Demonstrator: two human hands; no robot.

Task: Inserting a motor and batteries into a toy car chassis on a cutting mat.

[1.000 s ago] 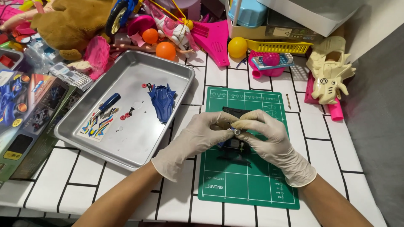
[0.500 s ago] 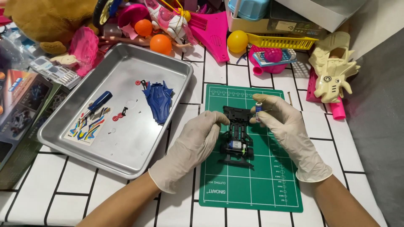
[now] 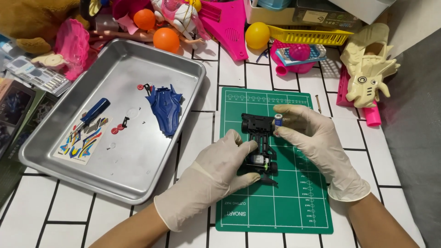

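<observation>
Black toy car frame [image 3: 259, 144] on green mat [image 3: 275, 202], centre. Left hand [image 3: 216, 177] pinches frame's side. Right hand [image 3: 312, 133], at 2 o'clock, pinches small battery [image 3: 278, 120]. Frame light, stiff, thin plastic, likely fragile; grip by side rails. Battery smooth, probably slippery in gloves.

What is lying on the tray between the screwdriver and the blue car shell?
Head view: small red wheels and black bits lie between screwdriver and shell on the tray.

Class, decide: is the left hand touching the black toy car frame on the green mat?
Touching. The head view shows the left hand with fingertips pressed on the black toy car frame.
</observation>
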